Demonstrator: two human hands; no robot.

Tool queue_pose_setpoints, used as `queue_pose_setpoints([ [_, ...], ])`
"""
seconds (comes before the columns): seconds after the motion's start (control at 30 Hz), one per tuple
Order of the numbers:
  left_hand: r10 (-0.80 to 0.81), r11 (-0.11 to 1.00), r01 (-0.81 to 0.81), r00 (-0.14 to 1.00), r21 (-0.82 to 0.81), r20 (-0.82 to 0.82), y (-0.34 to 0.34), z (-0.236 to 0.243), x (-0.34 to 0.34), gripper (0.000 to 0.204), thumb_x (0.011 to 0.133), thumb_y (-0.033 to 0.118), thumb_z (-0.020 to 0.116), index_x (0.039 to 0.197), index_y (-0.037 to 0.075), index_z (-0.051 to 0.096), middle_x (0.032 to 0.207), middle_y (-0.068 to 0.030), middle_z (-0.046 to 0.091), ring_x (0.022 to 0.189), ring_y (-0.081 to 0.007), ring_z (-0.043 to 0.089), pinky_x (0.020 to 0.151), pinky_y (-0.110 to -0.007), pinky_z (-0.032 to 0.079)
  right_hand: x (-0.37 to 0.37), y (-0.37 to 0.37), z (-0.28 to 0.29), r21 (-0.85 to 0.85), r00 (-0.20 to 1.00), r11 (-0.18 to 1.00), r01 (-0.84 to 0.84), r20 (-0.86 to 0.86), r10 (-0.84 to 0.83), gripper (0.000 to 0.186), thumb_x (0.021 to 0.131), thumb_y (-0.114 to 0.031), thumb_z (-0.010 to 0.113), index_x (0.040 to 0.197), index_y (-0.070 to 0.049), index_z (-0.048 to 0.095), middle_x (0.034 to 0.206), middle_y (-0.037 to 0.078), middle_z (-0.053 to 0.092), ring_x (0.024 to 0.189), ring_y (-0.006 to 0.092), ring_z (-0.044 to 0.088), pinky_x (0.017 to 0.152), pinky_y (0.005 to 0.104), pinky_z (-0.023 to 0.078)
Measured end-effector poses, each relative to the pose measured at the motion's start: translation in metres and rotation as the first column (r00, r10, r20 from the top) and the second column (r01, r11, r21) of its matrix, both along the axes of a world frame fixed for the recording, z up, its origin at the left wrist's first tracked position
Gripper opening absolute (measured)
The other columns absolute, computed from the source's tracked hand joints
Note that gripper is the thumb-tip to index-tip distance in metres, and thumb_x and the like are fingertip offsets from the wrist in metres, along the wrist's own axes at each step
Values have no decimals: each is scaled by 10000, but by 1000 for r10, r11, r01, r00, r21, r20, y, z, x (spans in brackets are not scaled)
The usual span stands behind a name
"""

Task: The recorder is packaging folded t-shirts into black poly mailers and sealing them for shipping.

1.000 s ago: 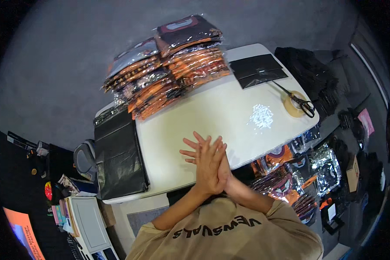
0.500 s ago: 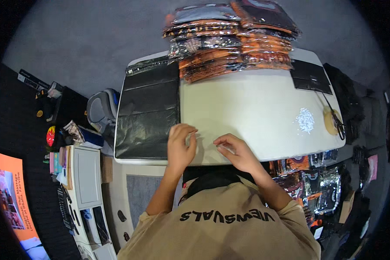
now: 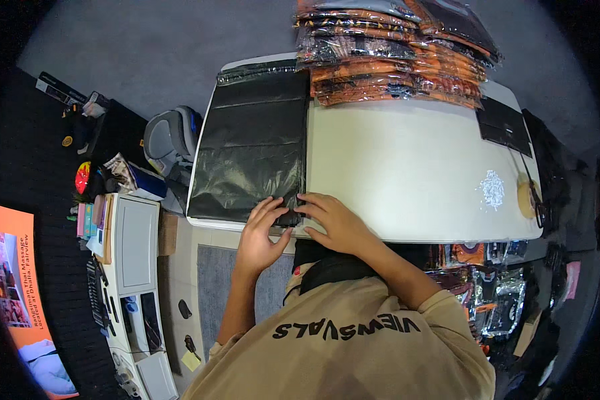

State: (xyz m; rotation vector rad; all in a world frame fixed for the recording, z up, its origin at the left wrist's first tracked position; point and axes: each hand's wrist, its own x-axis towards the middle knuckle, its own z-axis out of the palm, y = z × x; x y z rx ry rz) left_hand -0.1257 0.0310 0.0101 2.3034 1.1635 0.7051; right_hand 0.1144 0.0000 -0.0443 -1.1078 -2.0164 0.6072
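A flat pile of black plastic mailing bags [image 3: 247, 143] lies on the left part of the white table [image 3: 393, 180]. Both hands are at the pile's near right corner. My left hand [image 3: 261, 239] rests its fingertips on the top bag, fingers stretched and thumb apart. From the other side, my right hand [image 3: 337, 223] reaches to the bags' right edge with its fingers apart; the fingertips touch or nearly touch the corner. Neither hand visibly grips anything.
Stacked clear-wrapped orange and dark garments [image 3: 393, 60] stand at the table's back. At right lie a black pouch [image 3: 503, 127], scissors [image 3: 539, 213], a tape roll [image 3: 527, 200] and small white pieces [image 3: 492, 190]. More wrapped garments [image 3: 500, 293] sit below the table. A white cabinet [image 3: 137, 247] stands left.
My hands have moved from the table's front edge to the bags' near right corner and come closer together. The whole view has shifted, with the table now farther right and higher.
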Motion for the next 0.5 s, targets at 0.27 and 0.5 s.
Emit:
queue_pose_setpoints([
  [0.27, 0, 1000, 0, 999, 5, 40, 1, -10, -1, 358, 875, 68, 830, 1213, -4, 737, 1430, -207, 701, 1446, -429, 582, 1182, -497, 471, -1, -3, 0, -3, 1000, 1000, 19, 17, -19, 490, 964, -244, 766, 1410, -78, 652, 1545, 187, 576, 1429, 395, 544, 1203, 506, 439],
  [0.5, 9, 997, -12, 999, 72, 53, -2, -15, 4, 277, 909, 58, 799, 1174, -7, 750, 1384, -222, 715, 1417, -432, 605, 1189, -515, 471, 0, -5, 0, 28, 998, 999, 31, 49, -32, 499, 961, -257, 765, 1416, -84, 657, 1538, 190, 585, 1427, 395, 546, 1209, 506, 434],
])
